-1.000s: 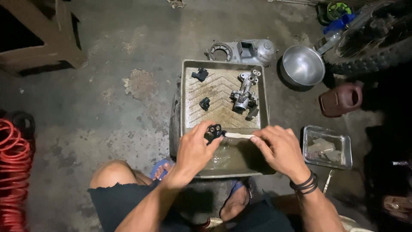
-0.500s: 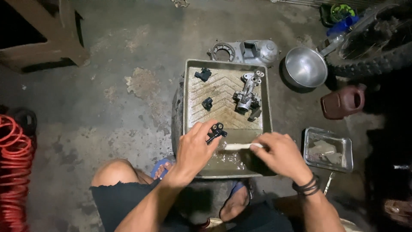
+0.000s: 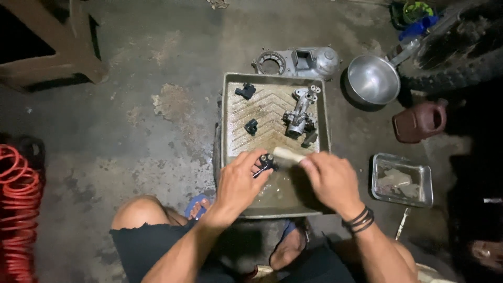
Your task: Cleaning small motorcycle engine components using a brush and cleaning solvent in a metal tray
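**Small black part brushed over the wash tray**

The left hand [image 3: 238, 183] holds a small black metal part [image 3: 264, 162] between thumb and fingertips, clamped on it, above the near part of the metal wash tray [image 3: 226, 120]. The right hand [image 3: 330, 181] is closed around a pale brush [image 3: 287, 154], and the brush end touches the black part from the right side. Both hands are over the near end of the tray, where some dirty liquid [image 3: 277, 191] lies.

On the ribbed far part of the tray there are a carburetor body [image 3: 298, 116] on the right, one small black piece [image 3: 251, 126] in the middle, and another black piece [image 3: 244, 91] near the far left corner. They lie well apart from the hands.

Behind the tray, on the concrete floor, lies a grey engine cover [image 3: 298, 62]. To the right of it stands a round metal pan [image 3: 372, 79], and next to the pan is a knobby tyre [image 3: 461, 57]. A brown jug [image 3: 419, 121] and a small rectangular metal container [image 3: 402, 180] are at the right of the tray. A red coiled hose [image 3: 18, 209] is at the far left edge of the view.
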